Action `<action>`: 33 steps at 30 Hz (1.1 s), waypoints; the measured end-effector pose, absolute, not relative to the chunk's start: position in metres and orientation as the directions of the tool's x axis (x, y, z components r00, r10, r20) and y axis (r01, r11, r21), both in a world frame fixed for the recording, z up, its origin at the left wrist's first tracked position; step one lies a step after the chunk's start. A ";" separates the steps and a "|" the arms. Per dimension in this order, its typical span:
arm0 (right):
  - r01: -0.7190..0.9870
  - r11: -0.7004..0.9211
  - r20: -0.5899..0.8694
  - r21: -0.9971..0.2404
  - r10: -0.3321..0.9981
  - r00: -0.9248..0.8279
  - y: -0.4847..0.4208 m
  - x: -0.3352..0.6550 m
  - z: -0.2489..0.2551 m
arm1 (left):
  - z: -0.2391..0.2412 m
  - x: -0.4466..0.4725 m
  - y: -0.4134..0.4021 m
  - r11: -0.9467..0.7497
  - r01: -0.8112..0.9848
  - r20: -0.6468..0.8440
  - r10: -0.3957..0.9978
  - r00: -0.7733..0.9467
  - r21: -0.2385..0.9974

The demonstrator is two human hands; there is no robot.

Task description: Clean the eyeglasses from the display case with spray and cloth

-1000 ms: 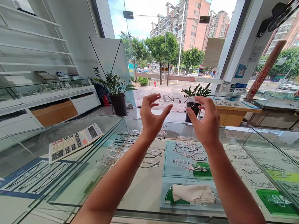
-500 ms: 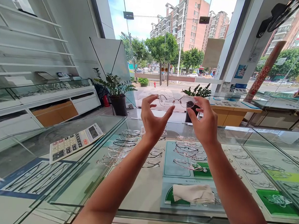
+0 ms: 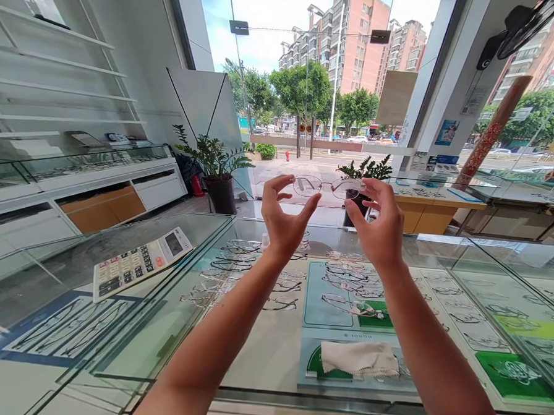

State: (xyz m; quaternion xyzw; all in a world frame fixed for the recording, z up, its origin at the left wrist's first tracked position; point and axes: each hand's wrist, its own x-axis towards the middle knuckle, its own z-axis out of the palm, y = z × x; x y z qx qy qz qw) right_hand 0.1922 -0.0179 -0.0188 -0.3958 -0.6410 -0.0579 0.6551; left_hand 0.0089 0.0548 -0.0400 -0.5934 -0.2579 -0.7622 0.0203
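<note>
A pair of thin-rimmed eyeglasses (image 3: 325, 184) is held up in front of me, above the far edge of the glass display counter (image 3: 260, 355). At its left end, my left hand (image 3: 286, 211) grips the frame between fingers and thumb. My right hand (image 3: 378, 222) does the same at the right end. The lenses are see-through, with faint marks or reflections on the left one. Below my hands, several eyeglasses (image 3: 352, 276) lie in rows in the counter. A folded beige cloth (image 3: 359, 358) rests nearer me, over a green and white tray pad (image 3: 336, 322).
A calculator (image 3: 139, 263) lies on the counter at left, beside a blue tray (image 3: 70, 330) with several eyeglasses. Potted plants (image 3: 216, 167) stand beyond the counter, before glass doors (image 3: 304, 134). Shelves (image 3: 55, 90) line the left wall; a fan (image 3: 518, 34) hangs at upper right.
The eyeglasses have tilted slightly, and the look of the lenses has shifted. Both hands keep their hold in nearly the same place.
</note>
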 end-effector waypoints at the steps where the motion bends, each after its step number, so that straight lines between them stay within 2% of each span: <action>1: 0.576 0.676 0.878 -0.461 0.444 0.182 -0.017 0.193 -0.019 | -0.040 0.010 0.053 -0.859 0.318 0.901 0.308 -0.306 0.401; 5: 0.577 0.646 0.854 -0.500 0.478 0.204 -0.016 0.194 -0.019 | -0.039 0.014 0.049 -0.820 0.286 0.854 0.400 -0.332 0.496; 11: 0.549 0.638 0.828 -0.540 0.521 0.210 -0.015 0.196 -0.019 | -0.039 0.015 0.048 -0.809 0.273 0.838 0.423 -0.344 0.521; 13: 0.470 0.649 0.790 -0.598 0.576 0.211 -0.010 0.200 -0.019 | -0.038 0.014 0.047 -0.823 0.320 0.867 0.359 -0.347 0.469; 18: 0.121 0.606 0.617 -0.787 0.764 0.189 0.009 0.210 -0.022 | -0.035 0.011 0.042 -0.828 0.501 0.952 0.121 -0.280 0.253; 24: -0.052 0.556 0.535 -0.830 0.818 0.211 0.015 0.213 -0.024 | -0.033 0.011 0.038 -0.811 0.557 0.973 0.062 -0.224 0.180; 29: 0.031 0.598 0.590 -0.801 0.778 0.216 0.009 0.212 -0.022 | -0.033 0.011 0.040 -0.821 0.530 0.964 0.086 -0.250 0.211; 33: 0.195 0.655 0.682 -0.730 0.689 0.245 0.003 0.209 -0.020 | -0.037 0.010 0.046 -0.843 0.429 0.937 0.225 -0.267 0.324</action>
